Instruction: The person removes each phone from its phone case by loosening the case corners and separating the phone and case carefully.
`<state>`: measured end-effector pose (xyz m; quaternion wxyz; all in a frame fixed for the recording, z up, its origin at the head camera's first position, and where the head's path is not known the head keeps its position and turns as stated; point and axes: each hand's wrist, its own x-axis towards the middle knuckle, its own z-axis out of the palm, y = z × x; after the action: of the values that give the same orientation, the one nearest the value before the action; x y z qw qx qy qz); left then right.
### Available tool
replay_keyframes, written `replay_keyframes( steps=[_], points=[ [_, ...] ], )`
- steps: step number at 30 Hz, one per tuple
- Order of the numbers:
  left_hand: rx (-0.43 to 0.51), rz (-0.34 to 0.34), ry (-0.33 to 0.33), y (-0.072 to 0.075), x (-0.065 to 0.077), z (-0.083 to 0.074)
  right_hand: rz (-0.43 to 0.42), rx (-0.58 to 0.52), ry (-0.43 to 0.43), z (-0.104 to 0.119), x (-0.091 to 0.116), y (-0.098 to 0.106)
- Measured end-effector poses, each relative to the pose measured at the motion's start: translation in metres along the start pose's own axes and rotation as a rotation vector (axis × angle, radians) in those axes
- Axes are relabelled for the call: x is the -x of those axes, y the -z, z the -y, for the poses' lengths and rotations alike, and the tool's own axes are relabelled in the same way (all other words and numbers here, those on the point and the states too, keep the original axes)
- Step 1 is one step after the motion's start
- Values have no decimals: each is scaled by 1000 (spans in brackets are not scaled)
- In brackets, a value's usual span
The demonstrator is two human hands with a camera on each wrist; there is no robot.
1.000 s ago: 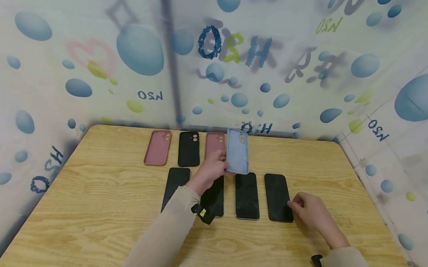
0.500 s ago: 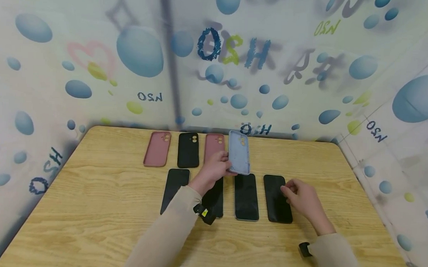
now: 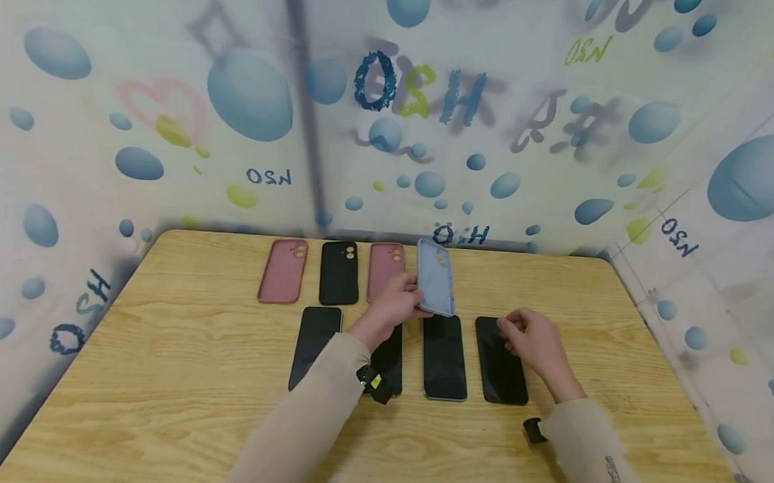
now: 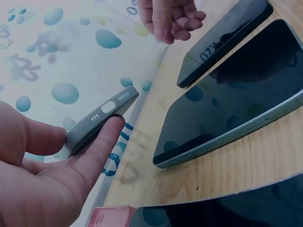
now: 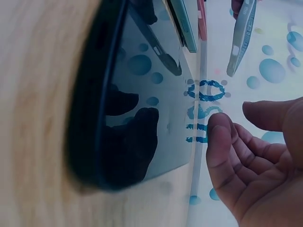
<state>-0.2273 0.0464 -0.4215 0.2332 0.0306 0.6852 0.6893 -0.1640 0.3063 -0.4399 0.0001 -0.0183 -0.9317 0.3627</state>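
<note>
A light blue phone case (image 3: 435, 278) is pinched at its lower left edge by my left hand (image 3: 390, 308), raised off the table. The left wrist view shows the thumb on one side of the case (image 4: 105, 111) and a finger beneath its port end. My right hand (image 3: 535, 343) hovers over the upper part of the rightmost black phone (image 3: 503, 373), fingers loosely bent and thumb apart, with nothing held. Its dark reflection shows in the phone screen (image 5: 161, 113) in the right wrist view. Below the raised case lies another phone (image 3: 445, 359).
Two more phones lie to the left, one (image 3: 314, 339) partly under the left sleeve, the other (image 3: 391, 351) behind the left wrist. Along the table's back edge lie a pink case (image 3: 283, 271), a black case (image 3: 339, 273) and another pink case (image 3: 384, 261). A patterned wall stands behind.
My right hand has moved up and left, from the right edge of the rightmost phone to above its top part. The left hand has shifted slightly right with the blue case.
</note>
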Motion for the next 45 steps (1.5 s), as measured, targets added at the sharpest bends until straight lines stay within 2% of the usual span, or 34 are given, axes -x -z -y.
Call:
replay_keyframes(
  steps=[7, 13, 24, 29, 35, 42, 45],
  points=[
    [-22, 13, 8, -2, -9, -1, -4, -2, -15, 2, -8, -3],
    [-37, 20, 46, -1, -16, -2, -8, -5, -32, 6, -13, -5],
    [-73, -12, 72, -4, -24, 2, 2, -10, -32, 17, -20, -9],
    [-78, -47, 80, -5, -29, 6, 8, -1, -28, 18, -21, -9],
    [-150, -81, 78, -5, -30, 7, 14, -22, -28, 18, -21, -11],
    [-220, -79, 71, -8, -37, 8, 12, -44, -22, 19, -22, -13],
    [-296, -93, 63, -10, -37, 9, 17, -46, -26, 18, -22, -13]
  ],
)
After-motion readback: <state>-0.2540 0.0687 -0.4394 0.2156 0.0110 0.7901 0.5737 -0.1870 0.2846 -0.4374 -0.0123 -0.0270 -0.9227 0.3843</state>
